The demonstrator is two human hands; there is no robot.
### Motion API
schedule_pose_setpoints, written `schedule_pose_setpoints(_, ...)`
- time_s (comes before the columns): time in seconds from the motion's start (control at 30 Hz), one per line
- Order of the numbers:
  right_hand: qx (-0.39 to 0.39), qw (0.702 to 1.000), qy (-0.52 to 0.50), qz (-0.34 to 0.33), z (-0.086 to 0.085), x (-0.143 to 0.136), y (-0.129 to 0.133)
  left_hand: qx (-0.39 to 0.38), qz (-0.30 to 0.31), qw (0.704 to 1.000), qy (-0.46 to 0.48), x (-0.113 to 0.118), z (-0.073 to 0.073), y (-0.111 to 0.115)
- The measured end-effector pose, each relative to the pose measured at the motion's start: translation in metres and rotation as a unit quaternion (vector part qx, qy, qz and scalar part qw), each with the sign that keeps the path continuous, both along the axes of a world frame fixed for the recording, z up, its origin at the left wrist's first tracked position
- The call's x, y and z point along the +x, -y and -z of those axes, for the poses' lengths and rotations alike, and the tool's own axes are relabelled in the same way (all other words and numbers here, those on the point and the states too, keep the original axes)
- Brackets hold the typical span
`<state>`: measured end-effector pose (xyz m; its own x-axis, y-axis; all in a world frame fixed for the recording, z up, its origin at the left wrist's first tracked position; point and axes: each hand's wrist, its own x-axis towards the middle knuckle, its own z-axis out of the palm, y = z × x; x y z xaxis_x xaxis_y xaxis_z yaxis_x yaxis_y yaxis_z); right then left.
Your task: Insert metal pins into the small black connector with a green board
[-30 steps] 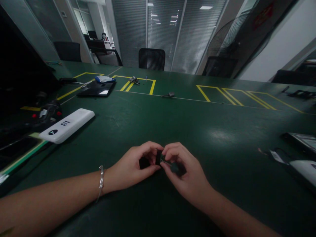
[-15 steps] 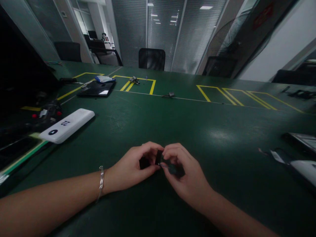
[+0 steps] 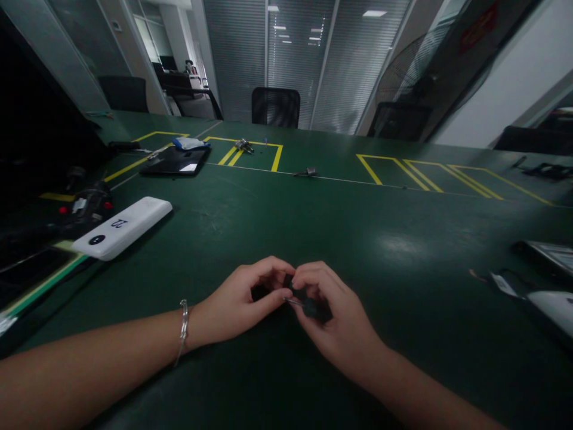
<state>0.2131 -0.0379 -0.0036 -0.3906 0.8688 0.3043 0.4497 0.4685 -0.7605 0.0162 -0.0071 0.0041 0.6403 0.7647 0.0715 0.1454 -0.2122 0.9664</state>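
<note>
My left hand [image 3: 244, 301], a bracelet [image 3: 183, 325] at its wrist, is closed in a pinch, with a small black piece [image 3: 288, 279] between fingertips and thumb. Close against it, my right hand [image 3: 347, 313] has its fingers curled, the fingertips meeting those of the left. A thin silvery metal pin [image 3: 292, 300] juts from the right hand's grip toward the left thumb. The fingers and the dim light hide most of both small things, so their kind cannot be made out. Both hands are just above or on the dark green table [image 3: 268, 227].
A white power bank [image 3: 128, 227] lies to the left, near dark gear [image 3: 89, 203]. Farther back are a black tablet [image 3: 174, 162], small metal parts [image 3: 244, 146] and a dark metal piece [image 3: 308, 172]. At right sits a white device [image 3: 553, 304] with a cable. Yellow tape marks the far side.
The black piece between the hands has tilted and shows less. The left thumb and the metal pin have shifted slightly, the pin a little to the left. Everything else is still.
</note>
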Motion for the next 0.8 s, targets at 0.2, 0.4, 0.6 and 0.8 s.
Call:
schedule_pose_setpoints(0.2, 0.004, 1.000, 0.004, -0.016, -0.0016, -0.0012, 0.0001, 0.011, -0.007, 1.000, -0.003, 0.0006, 0.0023, 0.0003)
schedule_pose_setpoints(0.4, 0.008, 1.000, -0.018, 0.004, -0.0023, 0.0006, -0.0012, -0.007, -0.027, 0.999, 0.016, 0.0030, 0.0007, 0.0006)
schedule_pose_setpoints(0.6, 0.010, 0.997, -0.056, 0.061, 0.0021, 0.0031, -0.0057, -0.023, -0.035, 0.999, 0.018, 0.0037, -0.0017, 0.0034)
schedule_pose_setpoints(0.8, 0.010, 0.998, -0.042, 0.053, -0.0006, 0.0030, -0.0072, -0.008, -0.029, 1.000, -0.004, 0.0028, -0.0040, 0.0055)
